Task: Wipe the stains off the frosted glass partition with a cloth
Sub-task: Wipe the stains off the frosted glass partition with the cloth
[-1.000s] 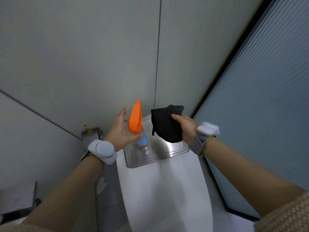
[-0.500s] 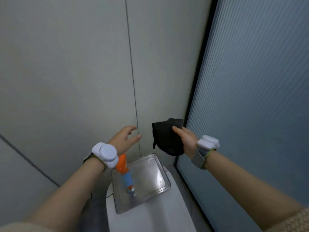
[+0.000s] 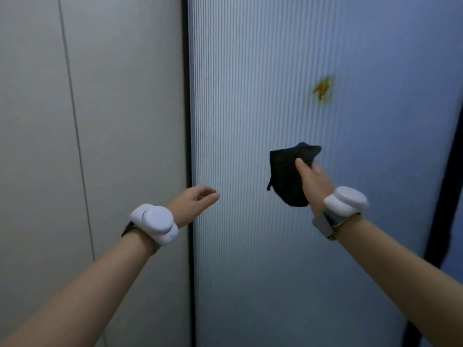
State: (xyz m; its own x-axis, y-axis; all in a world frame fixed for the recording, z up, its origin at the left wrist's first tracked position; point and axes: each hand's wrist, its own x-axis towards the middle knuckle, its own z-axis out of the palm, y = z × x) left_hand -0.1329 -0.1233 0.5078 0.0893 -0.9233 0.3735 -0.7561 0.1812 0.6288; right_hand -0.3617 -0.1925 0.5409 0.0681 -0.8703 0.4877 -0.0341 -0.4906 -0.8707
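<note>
Currently, wiping has not begun. A yellow-brown stain (image 3: 322, 88) remains on the frosted glass partition (image 3: 250, 246), up and to the right of the cloth (image 3: 288, 176). The right hand (image 3: 316, 182) grips the dark cloth, held short of the stain; contact with the glass cannot be confirmed through motion blur. The left hand (image 3: 194, 204) is empty, fingers loosely spread, near the dark frame (image 3: 187, 96). Remaining: raise cloth, scrub stain.

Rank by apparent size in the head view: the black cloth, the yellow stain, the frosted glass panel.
1. frosted glass panel, by far the largest.
2. black cloth, held nearer the camera, so perhaps enlarged.
3. yellow stain, smallest.
</note>
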